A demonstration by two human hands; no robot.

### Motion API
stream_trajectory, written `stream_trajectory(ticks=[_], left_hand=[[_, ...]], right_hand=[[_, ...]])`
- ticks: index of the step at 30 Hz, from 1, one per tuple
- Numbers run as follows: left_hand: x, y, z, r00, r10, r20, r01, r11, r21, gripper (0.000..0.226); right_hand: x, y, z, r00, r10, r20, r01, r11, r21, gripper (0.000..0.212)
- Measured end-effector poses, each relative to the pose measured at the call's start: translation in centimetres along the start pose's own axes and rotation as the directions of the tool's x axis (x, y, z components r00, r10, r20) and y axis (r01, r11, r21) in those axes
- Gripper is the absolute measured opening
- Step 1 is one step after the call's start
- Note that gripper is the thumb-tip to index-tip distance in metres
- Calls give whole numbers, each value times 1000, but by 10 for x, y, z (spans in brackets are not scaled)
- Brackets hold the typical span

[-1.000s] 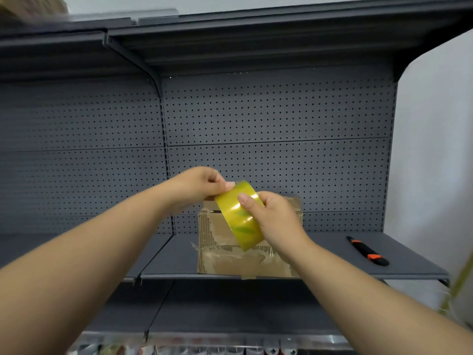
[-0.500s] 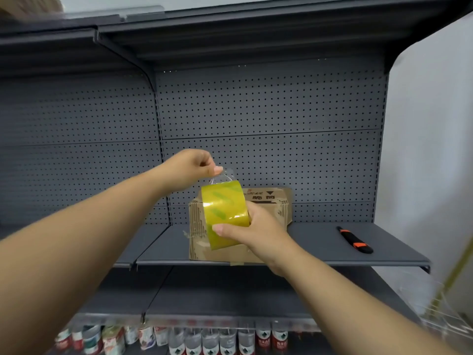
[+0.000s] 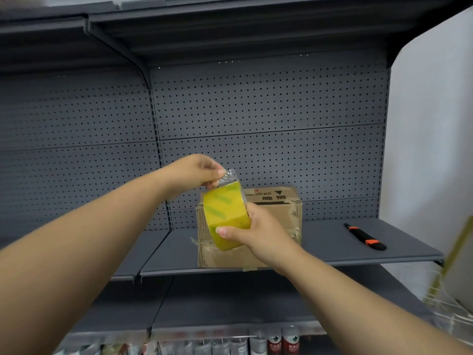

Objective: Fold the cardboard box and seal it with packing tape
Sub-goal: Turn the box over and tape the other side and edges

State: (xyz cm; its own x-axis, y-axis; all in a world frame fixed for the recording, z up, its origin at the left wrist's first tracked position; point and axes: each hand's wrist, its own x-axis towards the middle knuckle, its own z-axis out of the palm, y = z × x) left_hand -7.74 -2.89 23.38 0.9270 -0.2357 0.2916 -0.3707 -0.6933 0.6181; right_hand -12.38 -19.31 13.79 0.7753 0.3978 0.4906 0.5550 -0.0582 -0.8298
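The tape roll [image 3: 226, 216], yellow-green, is held in the air in front of the box [image 3: 271, 226], hiding part of the box's left face. The right hand [image 3: 258, 234] wraps it from the right, thumb across the near lower rim and fingers curled around the far side, closed firmly on the roll. The left hand [image 3: 197, 171] is just above and left of the roll, thumb and forefinger pinched shut on the clear, crinkled tape end [image 3: 229, 176], which runs a short way up from the roll's top. The box stands closed on the grey shelf [image 3: 358, 254], near its front edge, with old tape on its faces and black print on top. Well to the right on the same shelf lies a black and orange knife [image 3: 365, 237]. Behind is dark pegboard [image 3: 268, 111]; cans [image 3: 281, 342] line the bottom edge below.
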Motion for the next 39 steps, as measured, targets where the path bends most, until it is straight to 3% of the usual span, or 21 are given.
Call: stream_trajectory(ticks=[3,11,15,22,26,33,39], left_hand=[[4,-22,-8,997,-34,64,36,999,-18,34],[27,-75,-26,999,-3,43,1,999,39,19],[40,-83,-39,1000,26,-9,-26,999,32,21],[51,-105,-32,996,85,33,-86,996,11,27],[52,-125,-14,993,65,94,-72,995,72,23],[56,-153,3,993,26,116,-43,988,149,25],[71,-158,12,1000,14,6,-15,989,148,24]], right_hand=[[17,8,20,999,15,-29,-16,1000,-20,20],[47,25,63,995,43,-87,-46,998,-40,16],[54,26,73,980,133,-147,-121,988,91,11],[61,29,83,947,239,-214,-214,968,135,4],[52,48,97,917,356,-179,-303,915,267,10],[58,76,112,882,433,-184,-365,877,313,24],[76,86,111,870,445,-213,-369,873,319,17]])
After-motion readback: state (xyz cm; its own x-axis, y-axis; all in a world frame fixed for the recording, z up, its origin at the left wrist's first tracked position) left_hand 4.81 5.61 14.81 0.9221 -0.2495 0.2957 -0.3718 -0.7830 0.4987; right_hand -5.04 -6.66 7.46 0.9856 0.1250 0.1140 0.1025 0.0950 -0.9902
